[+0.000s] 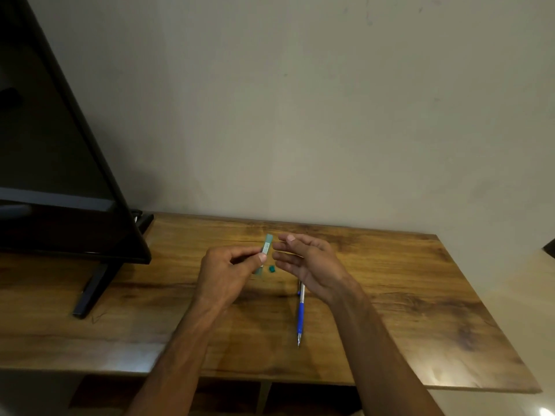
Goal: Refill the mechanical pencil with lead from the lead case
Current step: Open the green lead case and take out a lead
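Observation:
My left hand (228, 270) pinches a slim, translucent teal lead case (265, 249) between thumb and fingers, holding it tilted above the wooden table (405, 310). A small teal cap (272, 268) lies on the table just right of the case's lower end. My right hand (309, 262) hovers beside the case with its fingers spread and nothing in it. The mechanical pencil (301, 313), silver with a blue grip, lies on the table below my right hand, tip toward me. Its upper end is hidden behind my right hand.
A black flat screen (60, 175) on a stand (90, 292) fills the table's left side. A plain wall runs along the table's far edge. The table's right end stops near a pale floor (525, 295).

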